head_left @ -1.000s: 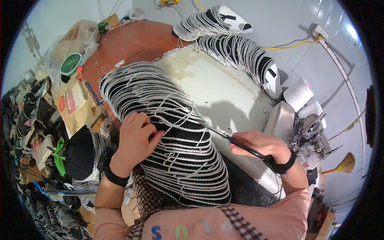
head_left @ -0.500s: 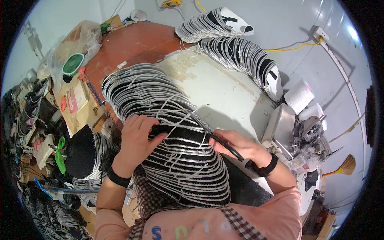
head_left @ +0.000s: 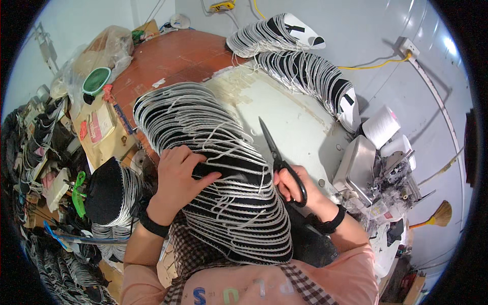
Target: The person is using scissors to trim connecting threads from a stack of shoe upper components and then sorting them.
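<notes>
A long fanned stack of black sole-shaped fabric pieces with white stitched edges point(head_left: 231, 223) runs from the table toward my lap. My left hand point(head_left: 179, 175) lies on its left side, thumb stretched away from the fingers, at a gap between layers. A loose white cord point(head_left: 223, 133) crosses the stack there. In my right hand point(head_left: 300, 187), just off the stack's right edge, is a pair of black-handled scissors point(head_left: 275, 151). The fingers wrap its handles, and its blades point away from me over the pale tabletop, apart from the cord.
Two more fanned stacks of white-edged pieces point(head_left: 305, 71) lie at the far edge of the table point(head_left: 284, 109). On the right are a metal box point(head_left: 353, 160), a white thread cone point(head_left: 380, 126) and a dusty machine. A green basket point(head_left: 96, 80) and piled pieces crowd the left.
The scissors have moved right, away from the cord and stack, and their blades have swung to point farther away from me. My left thumb has shifted slightly right over the stack.
</notes>
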The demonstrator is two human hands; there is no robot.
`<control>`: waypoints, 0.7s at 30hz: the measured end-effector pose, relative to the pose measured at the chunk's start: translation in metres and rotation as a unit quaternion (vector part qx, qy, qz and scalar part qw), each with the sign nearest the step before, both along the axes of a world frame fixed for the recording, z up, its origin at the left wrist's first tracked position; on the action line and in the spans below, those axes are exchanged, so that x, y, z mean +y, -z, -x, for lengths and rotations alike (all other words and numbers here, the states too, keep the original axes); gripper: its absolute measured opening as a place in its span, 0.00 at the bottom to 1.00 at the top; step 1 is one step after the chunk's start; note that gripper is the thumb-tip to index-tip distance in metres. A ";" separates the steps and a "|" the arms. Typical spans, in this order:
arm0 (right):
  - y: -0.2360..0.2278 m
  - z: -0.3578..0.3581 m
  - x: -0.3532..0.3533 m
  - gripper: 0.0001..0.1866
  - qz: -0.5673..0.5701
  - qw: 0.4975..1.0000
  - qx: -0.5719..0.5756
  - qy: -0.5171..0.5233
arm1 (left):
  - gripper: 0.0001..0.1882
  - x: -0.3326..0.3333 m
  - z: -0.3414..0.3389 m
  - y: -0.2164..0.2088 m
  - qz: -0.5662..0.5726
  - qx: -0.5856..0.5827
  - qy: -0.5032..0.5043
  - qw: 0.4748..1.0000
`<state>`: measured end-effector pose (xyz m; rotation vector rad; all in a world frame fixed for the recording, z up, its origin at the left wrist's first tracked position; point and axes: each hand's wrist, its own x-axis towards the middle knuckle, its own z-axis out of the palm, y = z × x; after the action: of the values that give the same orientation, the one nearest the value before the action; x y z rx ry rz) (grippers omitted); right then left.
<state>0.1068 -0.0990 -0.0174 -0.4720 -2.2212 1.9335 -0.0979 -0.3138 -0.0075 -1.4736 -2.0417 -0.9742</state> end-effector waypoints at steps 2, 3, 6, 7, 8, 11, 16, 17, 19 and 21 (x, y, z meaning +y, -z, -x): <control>-0.008 -0.004 0.007 0.23 0.013 1.000 -0.004 -0.004 | 0.17 -0.004 0.001 0.000 0.034 -0.015 0.010 0.999; -0.013 -0.007 0.007 0.23 0.013 1.000 -0.004 -0.005 | 0.17 -0.004 0.002 0.001 0.034 -0.015 0.009 0.999; -0.028 -0.016 0.007 0.15 -0.079 0.996 -0.049 -0.007 | 0.16 -0.004 0.009 0.007 0.001 0.006 0.038 0.999; -0.025 -0.019 0.009 0.15 -0.079 0.996 -0.049 -0.009 | 0.15 -0.004 0.013 0.012 0.000 0.002 0.042 0.999; -0.019 -0.022 0.012 0.14 -0.097 0.995 -0.015 -0.037 | 0.14 -0.002 0.015 0.014 -0.002 -0.002 0.050 0.999; -0.020 -0.026 0.014 0.15 -0.118 0.991 0.022 -0.067 | 0.10 -0.001 0.005 0.008 -0.004 -0.126 0.018 0.992; -0.037 -0.023 0.021 0.22 -0.228 0.964 -0.080 -0.108 | 0.08 -0.003 0.004 0.007 0.007 -0.113 0.035 0.993; -0.045 -0.019 0.020 0.22 -0.228 0.964 -0.079 -0.110 | 0.09 -0.005 0.005 0.009 0.022 -0.068 0.051 0.996; -0.063 -0.007 0.019 0.26 -0.309 0.929 -0.118 -0.167 | 0.09 -0.008 0.004 0.013 0.010 -0.059 0.052 0.997; -0.071 0.001 0.020 0.32 -0.318 0.913 -0.149 -0.206 | 0.09 -0.010 0.003 0.015 0.008 -0.048 0.062 0.997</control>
<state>0.1058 -0.0788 0.0539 -0.2107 -3.1632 1.1844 -0.1012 -0.3238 -0.0226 -1.6077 -2.0494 -1.0996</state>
